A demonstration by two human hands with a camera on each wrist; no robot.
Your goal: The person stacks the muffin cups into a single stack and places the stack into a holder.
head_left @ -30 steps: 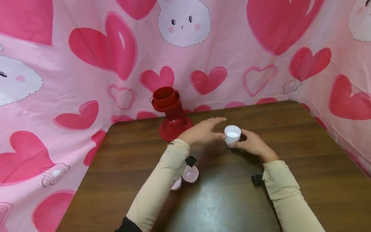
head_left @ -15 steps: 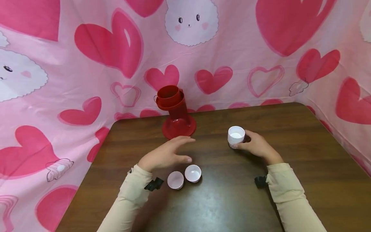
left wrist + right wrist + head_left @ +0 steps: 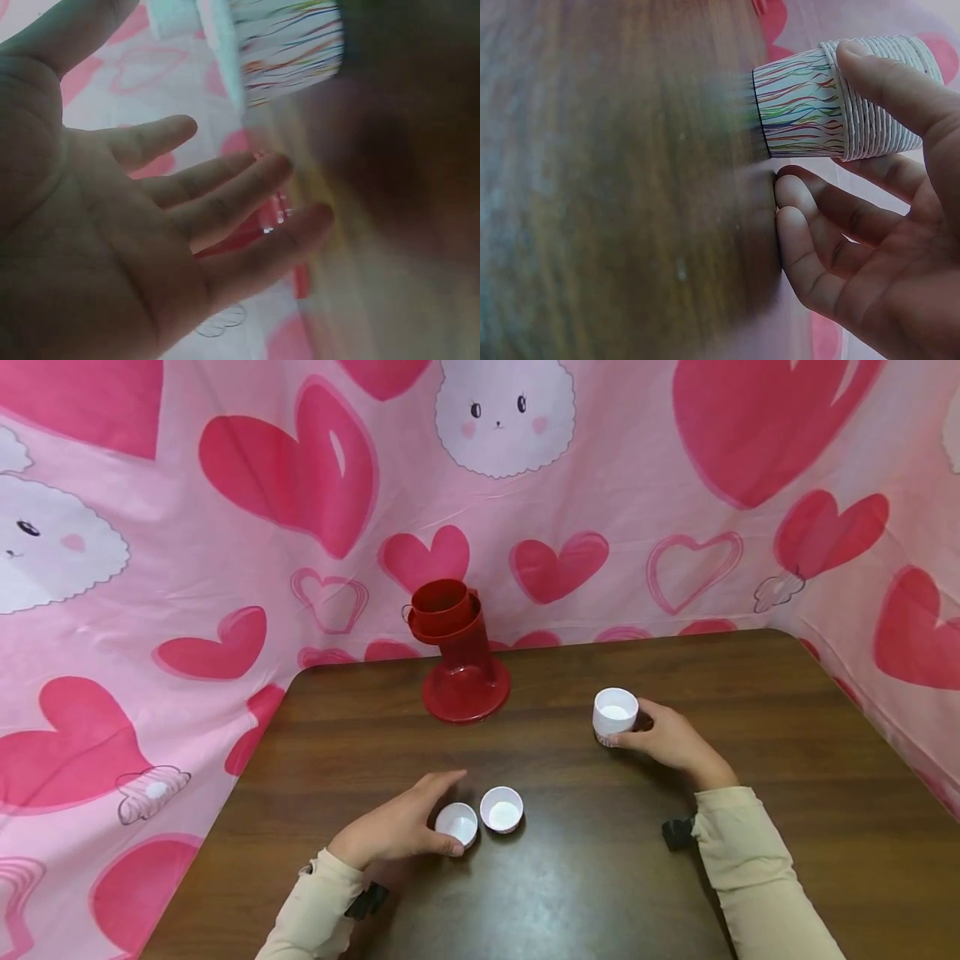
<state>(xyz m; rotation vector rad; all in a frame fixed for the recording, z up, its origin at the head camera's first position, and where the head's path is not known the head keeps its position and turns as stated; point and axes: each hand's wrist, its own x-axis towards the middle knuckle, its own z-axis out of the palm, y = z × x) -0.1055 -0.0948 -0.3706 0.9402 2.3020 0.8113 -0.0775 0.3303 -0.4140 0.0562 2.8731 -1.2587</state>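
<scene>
A stack of nested white paper cups (image 3: 615, 712) stands on the brown table (image 3: 570, 877), right of the middle. My right hand (image 3: 667, 739) holds this stack, its thumb on the layered rims and its index finger behind; the right wrist view shows colored wavy lines on the lowest cup (image 3: 799, 105). My left hand (image 3: 405, 822) is spread around a single paper cup (image 3: 457, 825), thumb on the near side and fingers on the far side. In the left wrist view, the fingers are extended, apart from a line-patterned cup (image 3: 292, 49). A second single cup (image 3: 501, 810) stands just right of the first.
A red stand (image 3: 465, 689) with a wide round base and a red cup-shaped top (image 3: 441, 602) stands at the table's back edge. Behind the table hangs a pink cloth (image 3: 480, 510) printed with hearts.
My left hand has left the cup stack and moved left and toward me, down to the left single cup. My right hand stays on the stack. The head view has shifted slightly.
</scene>
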